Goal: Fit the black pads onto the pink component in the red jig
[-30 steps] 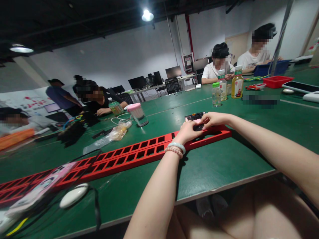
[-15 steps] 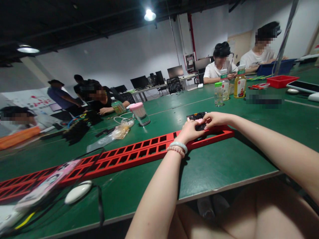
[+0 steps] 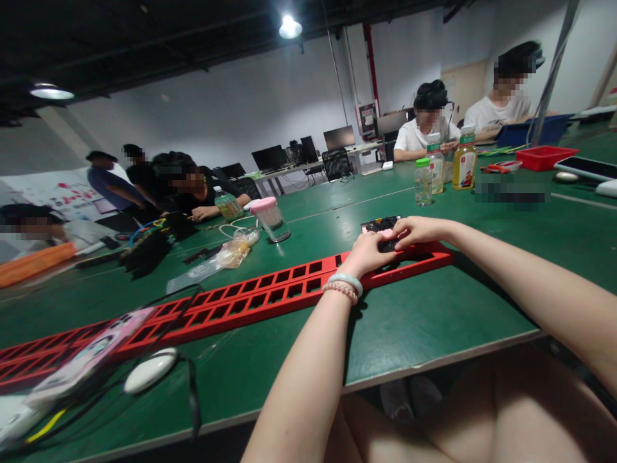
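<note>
Red slotted rail [image 3: 270,297] lies on the green surface [image 3: 434,315]. Left hand [image 3: 367,252] and right hand [image 3: 418,229] both grip a small black part [image 3: 385,245] over its end slot, probably for steadiness.

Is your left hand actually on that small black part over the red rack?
Touching. In the head view the left hand closes its fingers against the small black part, no gap visible, with the right hand on its other side above the red rack.

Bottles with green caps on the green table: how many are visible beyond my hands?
3. The small clear bottle stands nearest, the white-labelled bottle just behind it, and the yellow drink bottle to their right. More may be hidden among the far clutter.
</note>
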`<state>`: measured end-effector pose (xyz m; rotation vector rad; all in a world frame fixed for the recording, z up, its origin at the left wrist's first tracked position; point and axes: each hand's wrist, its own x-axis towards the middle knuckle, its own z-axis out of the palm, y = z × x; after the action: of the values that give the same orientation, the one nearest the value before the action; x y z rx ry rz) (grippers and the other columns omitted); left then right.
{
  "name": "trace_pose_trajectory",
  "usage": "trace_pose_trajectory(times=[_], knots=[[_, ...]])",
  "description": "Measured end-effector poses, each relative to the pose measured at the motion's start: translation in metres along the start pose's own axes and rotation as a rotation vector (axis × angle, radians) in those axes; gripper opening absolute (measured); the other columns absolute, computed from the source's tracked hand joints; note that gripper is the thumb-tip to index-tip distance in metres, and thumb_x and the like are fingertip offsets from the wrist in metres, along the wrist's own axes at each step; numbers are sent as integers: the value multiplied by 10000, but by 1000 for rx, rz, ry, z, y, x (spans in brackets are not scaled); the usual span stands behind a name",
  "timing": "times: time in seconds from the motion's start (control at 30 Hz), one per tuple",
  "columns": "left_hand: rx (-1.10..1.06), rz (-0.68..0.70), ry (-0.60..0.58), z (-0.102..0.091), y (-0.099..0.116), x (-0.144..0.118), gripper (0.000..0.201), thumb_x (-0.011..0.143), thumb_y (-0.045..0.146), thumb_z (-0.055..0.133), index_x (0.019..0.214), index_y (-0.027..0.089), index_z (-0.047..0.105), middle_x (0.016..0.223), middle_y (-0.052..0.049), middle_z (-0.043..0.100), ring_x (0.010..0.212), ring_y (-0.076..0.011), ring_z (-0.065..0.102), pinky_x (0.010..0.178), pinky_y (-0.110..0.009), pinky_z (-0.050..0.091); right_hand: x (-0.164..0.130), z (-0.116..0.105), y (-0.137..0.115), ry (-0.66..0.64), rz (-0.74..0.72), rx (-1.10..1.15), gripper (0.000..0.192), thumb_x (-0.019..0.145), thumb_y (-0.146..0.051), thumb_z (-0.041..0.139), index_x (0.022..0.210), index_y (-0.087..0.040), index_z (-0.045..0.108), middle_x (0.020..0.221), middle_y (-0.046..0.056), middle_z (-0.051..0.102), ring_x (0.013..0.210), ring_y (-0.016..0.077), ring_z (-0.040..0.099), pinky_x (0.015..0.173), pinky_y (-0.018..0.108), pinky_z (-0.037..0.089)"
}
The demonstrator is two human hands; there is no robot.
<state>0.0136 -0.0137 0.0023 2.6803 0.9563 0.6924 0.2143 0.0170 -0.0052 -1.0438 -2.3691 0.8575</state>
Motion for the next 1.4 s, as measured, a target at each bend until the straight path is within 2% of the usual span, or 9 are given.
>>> trace_pose_trajectory(times=[0.17, 0.4, 0.53, 0.73, 0.9, 1.03, 1.2, 1.4], knots=[[-20, -50, 2, -2, 4, 0, 417, 708, 441, 632, 1065, 226, 627, 1123, -47, 625, 1072, -249, 540, 966, -357, 374, 0, 0, 0, -1, -10, 15, 428, 645, -343, 644, 1050, -208, 673, 1105, 29, 637, 1026, 226, 561, 875, 274, 420], [7, -83, -17, -4, 9, -1, 409, 714, 436, 626, 1065, 225, 628, 1103, -47, 633, 1052, -249, 549, 943, -356, 394, 0, 3, 1, -1, 36, 95, 457, 642, -310, 650, 1091, -230, 644, 1030, 12, 660, 955, 205, 590, 827, 273, 451], [52, -122, -29, -5, 8, -1, 399, 703, 449, 633, 1023, 210, 646, 1027, -54, 657, 982, -249, 574, 897, -346, 423, -1, 5, -3, 15, 73, 142, 458, 625, -315, 670, 1067, -193, 650, 1011, 36, 663, 924, 208, 598, 791, 275, 465], [85, -49, -30, 0, -1, 1, 367, 723, 454, 614, 995, 209, 649, 988, -40, 663, 930, -218, 582, 893, -337, 412, 0, 7, -4, 82, 102, 88, 398, 718, -333, 594, 1063, -141, 645, 968, 74, 674, 840, 190, 612, 753, 287, 471], [90, -49, -28, 0, -1, 1, 381, 720, 464, 615, 994, 202, 649, 982, -43, 662, 922, -222, 578, 871, -329, 419, 4, 9, 2, 128, 82, 94, 373, 691, -249, 617, 1050, -153, 651, 1027, 66, 664, 916, 189, 605, 820, 282, 461], [87, -76, -32, -2, 2, 0, 380, 720, 464, 617, 997, 205, 650, 987, -42, 659, 925, -227, 576, 851, -318, 430, 4, 10, 2, 152, 103, 90, 352, 675, -257, 643, 1016, -173, 673, 958, 50, 685, 877, 197, 617, 806, 288, 472], [80, -54, -26, 1, -2, 1, 364, 721, 441, 618, 1004, 214, 644, 984, -38, 657, 922, -219, 574, 864, -327, 418, 5, 16, -6, 283, 163, 3, 273, 703, -309, 627, 935, -185, 702, 836, 49, 700, 796, 198, 621, 759, 277, 473], [84, -42, -16, 4, -6, 2, 327, 723, 436, 608, 941, 198, 660, 910, -33, 666, 855, -207, 584, 827, -325, 433, 14, 22, -10, 602, 222, -276, 246, 766, -249, 499, 882, -155, 694, 898, 73, 670, 826, 191, 594, 765, 277, 448]])
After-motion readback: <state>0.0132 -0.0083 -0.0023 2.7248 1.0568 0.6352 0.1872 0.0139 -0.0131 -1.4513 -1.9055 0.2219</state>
